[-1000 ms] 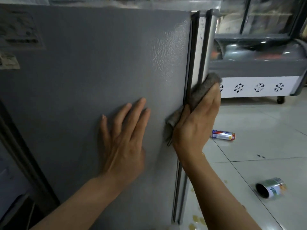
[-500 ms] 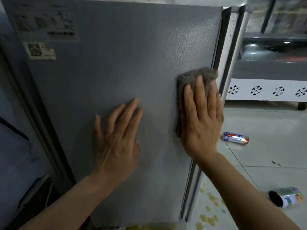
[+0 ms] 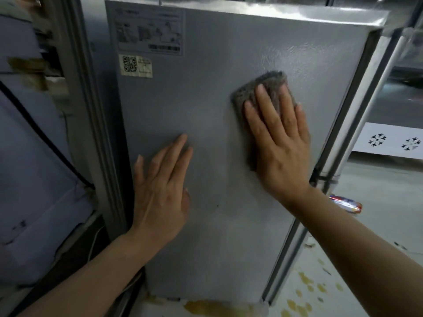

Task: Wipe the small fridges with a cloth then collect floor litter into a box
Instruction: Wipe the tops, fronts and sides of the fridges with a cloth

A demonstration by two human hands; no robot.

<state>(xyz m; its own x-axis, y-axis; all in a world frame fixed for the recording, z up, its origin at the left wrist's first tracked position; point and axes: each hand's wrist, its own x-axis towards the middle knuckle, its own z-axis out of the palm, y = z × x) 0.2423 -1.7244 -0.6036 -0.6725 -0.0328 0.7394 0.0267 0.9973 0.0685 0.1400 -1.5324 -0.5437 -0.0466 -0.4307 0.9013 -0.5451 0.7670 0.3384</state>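
right hand (image 3: 280, 143), fingers straight, presses a grey cloth (image 3: 256, 92) flat against the upper right of the side panel of a small fridge (image 3: 206, 236); left hand (image 3: 160, 186), fingers straight and holding nothing, rests flat on the panel lower left of it. the task appears to be in its wiping stage, with this panel under way. collection seems unstarted: a wrapper (image 3: 345, 203) lies on the floor (image 3: 377, 213) just beyond the fridge's front edge, yellowish stains (image 3: 306, 287) mark the tiles, and no box is in view.
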